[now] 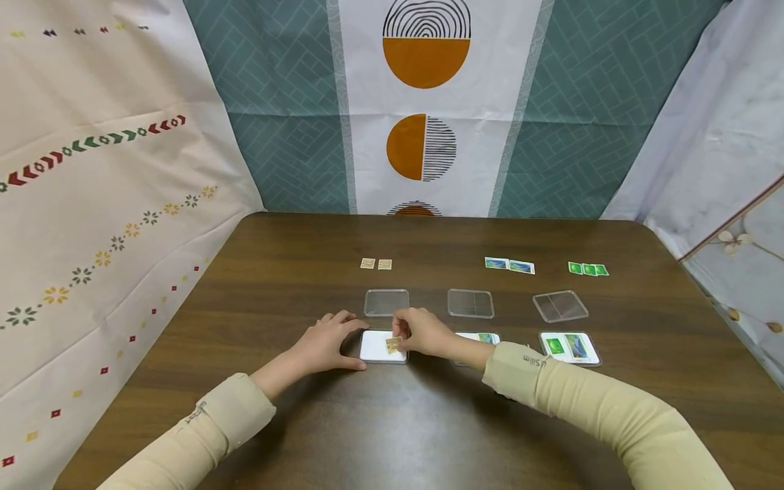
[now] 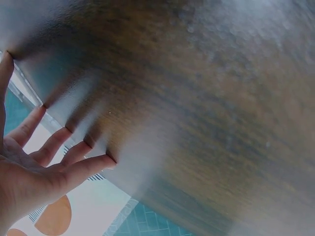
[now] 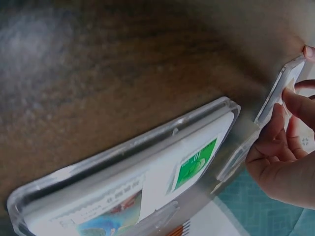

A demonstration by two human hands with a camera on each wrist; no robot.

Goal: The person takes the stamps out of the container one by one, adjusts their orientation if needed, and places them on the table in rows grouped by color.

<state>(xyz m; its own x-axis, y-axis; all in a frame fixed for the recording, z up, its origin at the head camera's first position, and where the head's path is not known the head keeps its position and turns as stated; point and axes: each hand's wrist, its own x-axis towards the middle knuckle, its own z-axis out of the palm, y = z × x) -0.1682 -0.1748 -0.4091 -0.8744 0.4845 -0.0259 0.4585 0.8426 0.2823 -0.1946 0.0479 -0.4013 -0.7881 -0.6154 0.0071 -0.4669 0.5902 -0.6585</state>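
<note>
My right hand (image 1: 427, 332) pinches a tan postage stamp (image 1: 393, 346) between thumb and fingertips, over the right part of a clear case with a white insert (image 1: 372, 346). My left hand (image 1: 327, 344) stays at that case's left end, thumb at its near corner and index finger at its far corner. In the left wrist view the left hand's fingers (image 2: 78, 169) are spread, fingertips down at the tabletop. The middle case (image 3: 157, 164), partly behind the right wrist in the head view, holds a green stamp (image 3: 195, 164) and a blue picture stamp (image 3: 113, 216).
The right case (image 1: 569, 348) holds a green and a blue stamp. Behind the cases lie three clear lids (image 1: 387, 303), (image 1: 470, 303), (image 1: 560, 306). Farther back are two tan stamps (image 1: 376, 264), blue picture stamps (image 1: 510, 265) and three green stamps (image 1: 589, 269) on the wooden table (image 1: 294, 258).
</note>
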